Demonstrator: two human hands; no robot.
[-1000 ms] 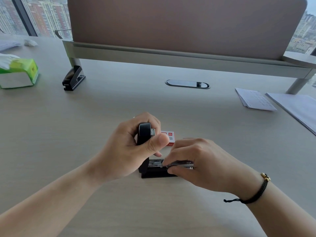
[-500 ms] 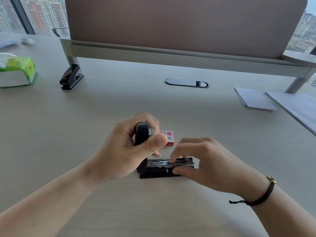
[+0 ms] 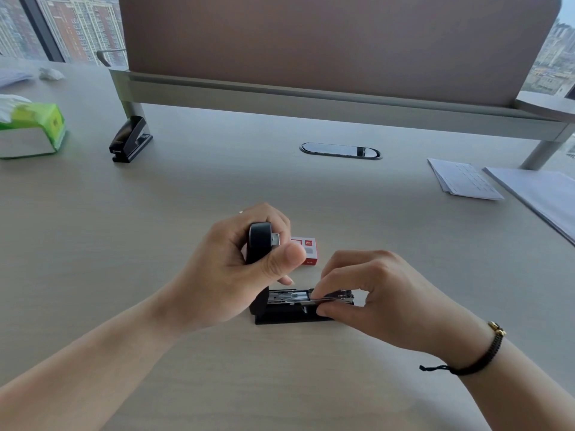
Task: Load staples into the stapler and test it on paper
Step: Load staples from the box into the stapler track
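Note:
A black stapler (image 3: pixel 281 312) lies on the desk with its lid swung upright. My left hand (image 3: pixel 230 275) grips that raised lid (image 3: pixel 259 241). The metal staple channel (image 3: pixel 287 297) lies exposed along the base. My right hand (image 3: pixel 373 293) pinches a silver strip of staples (image 3: pixel 334 295) at the front end of the channel, thumb below and fingers on top. A small red and white staple box (image 3: pixel 306 250) sits just behind the stapler, partly hidden by my left thumb.
A stack of white paper (image 3: pixel 463 180) and larger sheets (image 3: pixel 541 197) lie at the right. A black hole punch (image 3: pixel 129 140) and a green tissue box (image 3: pixel 31 130) stand at the far left. A cable grommet (image 3: pixel 340 150) and a brown divider panel (image 3: pixel 326 42) are behind.
My right hand has shifted slightly right along the channel with the staple strip, uncovering more of the metal channel. My left hand still holds the lid up.

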